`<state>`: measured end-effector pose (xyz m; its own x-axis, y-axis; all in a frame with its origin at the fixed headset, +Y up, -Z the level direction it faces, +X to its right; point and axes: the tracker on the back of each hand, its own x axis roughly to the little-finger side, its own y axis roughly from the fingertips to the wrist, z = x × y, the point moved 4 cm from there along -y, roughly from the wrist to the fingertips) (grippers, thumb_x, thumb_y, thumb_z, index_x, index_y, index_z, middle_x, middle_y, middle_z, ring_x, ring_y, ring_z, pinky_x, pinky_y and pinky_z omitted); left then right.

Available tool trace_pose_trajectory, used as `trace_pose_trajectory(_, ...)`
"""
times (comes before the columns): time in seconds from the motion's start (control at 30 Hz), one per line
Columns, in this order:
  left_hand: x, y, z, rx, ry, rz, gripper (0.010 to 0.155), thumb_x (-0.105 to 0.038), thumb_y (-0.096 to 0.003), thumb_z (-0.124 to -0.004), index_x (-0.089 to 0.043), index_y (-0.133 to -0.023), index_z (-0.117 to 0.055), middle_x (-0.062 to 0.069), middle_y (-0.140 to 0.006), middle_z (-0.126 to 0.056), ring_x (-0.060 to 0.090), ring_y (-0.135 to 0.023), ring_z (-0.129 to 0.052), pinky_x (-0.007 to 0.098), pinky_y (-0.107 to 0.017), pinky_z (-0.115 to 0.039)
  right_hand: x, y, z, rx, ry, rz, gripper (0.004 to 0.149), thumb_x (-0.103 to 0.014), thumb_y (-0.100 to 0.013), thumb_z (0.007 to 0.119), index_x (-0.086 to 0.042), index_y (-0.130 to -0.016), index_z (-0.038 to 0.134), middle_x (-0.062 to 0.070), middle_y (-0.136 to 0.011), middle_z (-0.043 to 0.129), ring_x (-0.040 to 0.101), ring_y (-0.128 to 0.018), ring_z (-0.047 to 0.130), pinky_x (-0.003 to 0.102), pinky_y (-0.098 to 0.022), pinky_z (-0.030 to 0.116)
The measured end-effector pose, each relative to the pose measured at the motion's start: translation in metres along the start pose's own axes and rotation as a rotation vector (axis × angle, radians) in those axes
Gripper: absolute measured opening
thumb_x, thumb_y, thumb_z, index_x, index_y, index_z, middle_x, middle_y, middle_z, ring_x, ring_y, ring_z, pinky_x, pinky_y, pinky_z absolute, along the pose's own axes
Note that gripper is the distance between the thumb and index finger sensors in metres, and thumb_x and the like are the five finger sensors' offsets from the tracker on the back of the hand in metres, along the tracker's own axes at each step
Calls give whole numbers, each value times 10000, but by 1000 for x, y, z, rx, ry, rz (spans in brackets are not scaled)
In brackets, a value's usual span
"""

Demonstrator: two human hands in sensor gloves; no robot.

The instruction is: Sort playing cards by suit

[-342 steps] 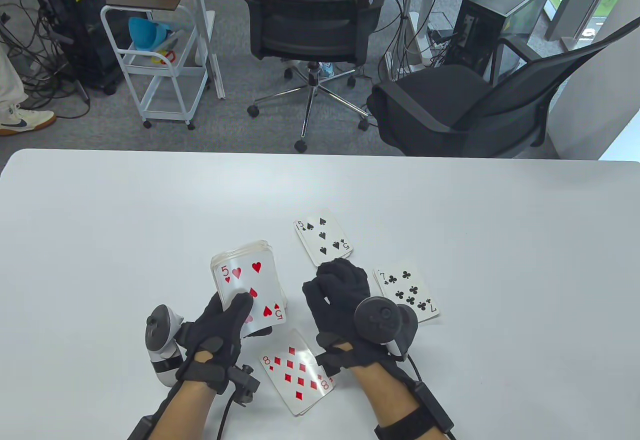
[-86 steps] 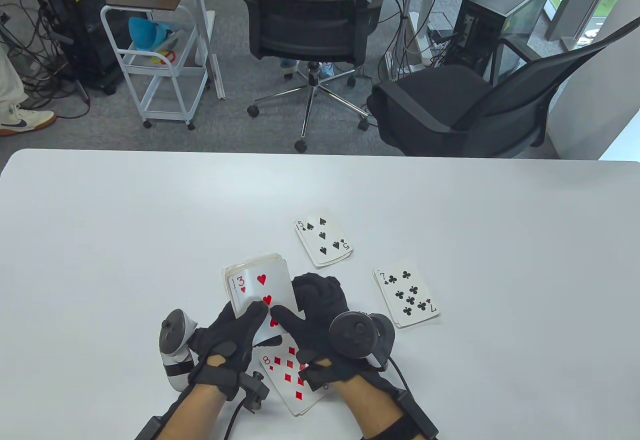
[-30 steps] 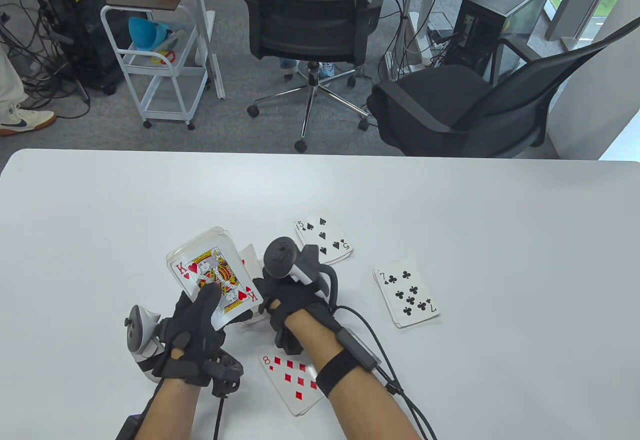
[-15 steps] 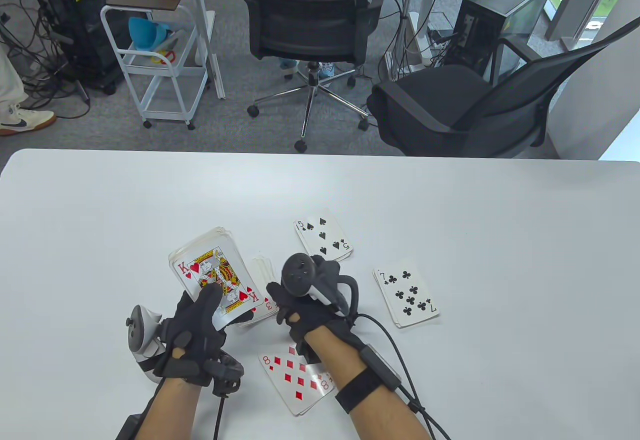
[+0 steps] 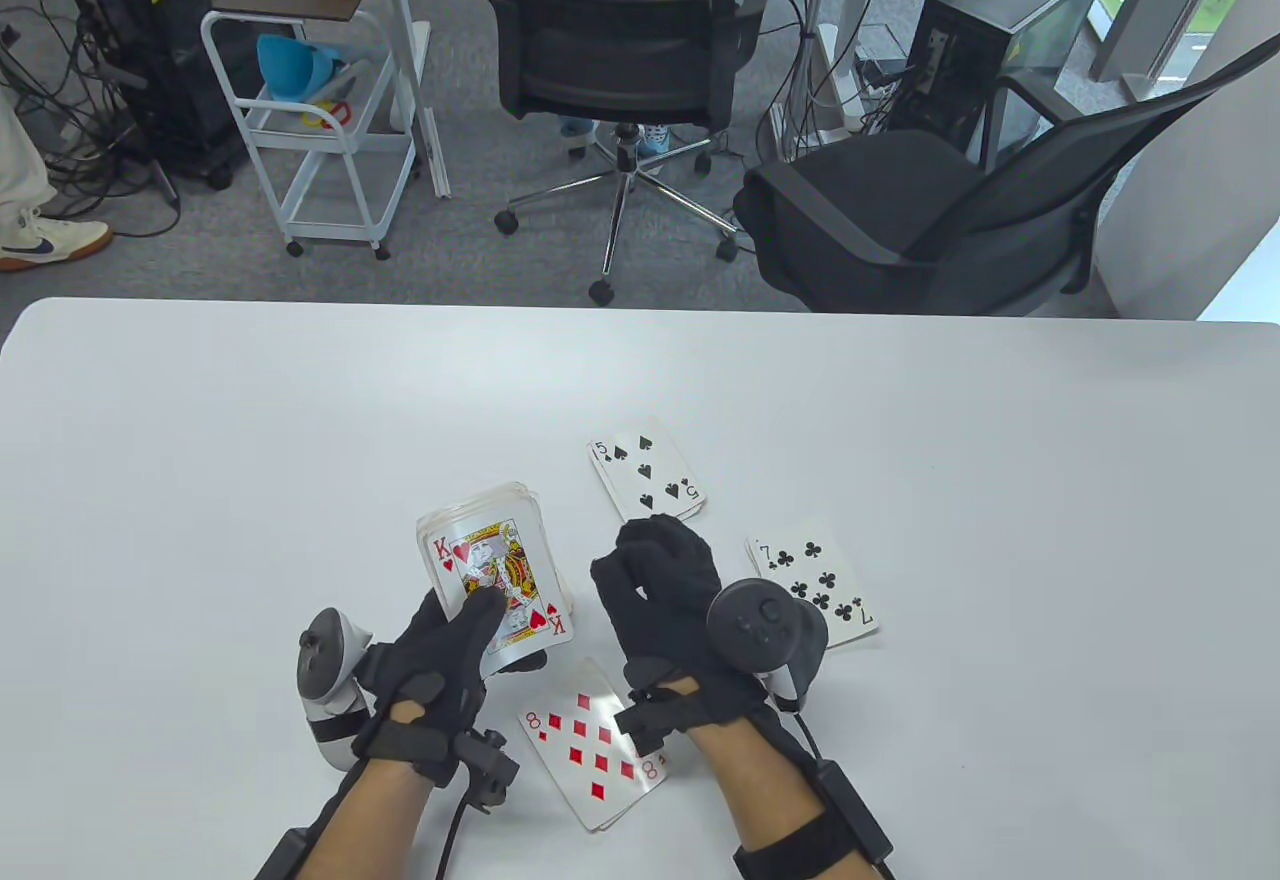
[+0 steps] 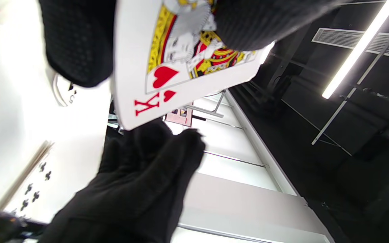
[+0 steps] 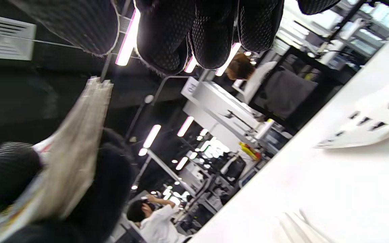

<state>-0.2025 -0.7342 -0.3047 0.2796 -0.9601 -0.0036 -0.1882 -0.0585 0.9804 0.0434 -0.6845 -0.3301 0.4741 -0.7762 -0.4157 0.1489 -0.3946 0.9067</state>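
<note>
White bench [image 5: 250,440] fills my view, with office chairs and a wheeled cart on the carpet beyond it. My landmark is the deck [image 5: 495,575] in my left hand [image 5: 440,660]: it sits face up just above the bench, my fingers curled under it and my thumb pressing on the top card, the king of hearts [image 5: 497,580]. My right hand [image 5: 665,610] hovers just right of the deck, holding nothing, its fingers [image 5: 640,560] loosely curled as the table view and the right wrist view show them.

Three face-up piles lie around the deck: the spades pile [image 5: 645,472], topped by a five, beyond it and to the right; the clubs pile [image 5: 812,585], topped by a seven, farther right, past my right hand; the diamonds pile [image 5: 595,745], topped by an eight, nearer to me and slightly right. I can see no hearts pile from here.

I judge the king light, thin and springy, with a slick face that slides easily off the stack but also lets two cards come away together. I would push it sideways with my left thumb, then pinch its freed right edge or lower corner between right thumb and forefinger. A gentle pinch should do; squeezing hard would bow it.
</note>
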Motion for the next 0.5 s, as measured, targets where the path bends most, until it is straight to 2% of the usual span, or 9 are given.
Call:
trace_pose_trajectory(0.13, 5, 0, -3, 14, -14, 18, 568, -443, -544, -816, -246, -1035, -611, 16, -992, -810, 288, -832, -953, 417, -479, -942, -15, 5, 12, -41, 79, -73, 561, -580, -513, 774, -145, -865, 738, 152, -1039, 619, 488, -1014, 512, 726, -696, 390)
trace_pose_trajectory(0.27, 5, 1, -6, 19, -23, 18, 561, -449, -540, -830, -259, -1028, -629, 0, -983, -828, 281, -824, -963, 410, -475, -946, -27, 10, 21, -52, 170, -138, 608, -597, -491, 814, -147, -885, 703, 153, -1051, 593, 486, -1019, 512, 729, -698, 392)
trace_pose_trajectory(0.37, 4, 2, -7, 15, -23, 10, 556, -461, -537, -836, -267, -1021, -644, -7, -975, -841, 273, -816, -971, 406, -469, -949, -32, 13, 23, -34, 208, -170, 624, -588, -474, 853, -145, -878, 681, 149, -1050, 584, 484, -1016, 525, 727, -699, 404)
trace_pose_trajectory(0.5, 7, 1, -7, 16, -17, 16, 555, -470, -536, -834, -269, -1019, -649, -6, -971, -845, 273, -812, -974, 407, -466, -949, -34, 14, 22, -21, 215, -170, 572, -539, -466, 885, -133, -827, 704, 147, -1033, 610, 479, -1006, 559, 720, -700, 430)
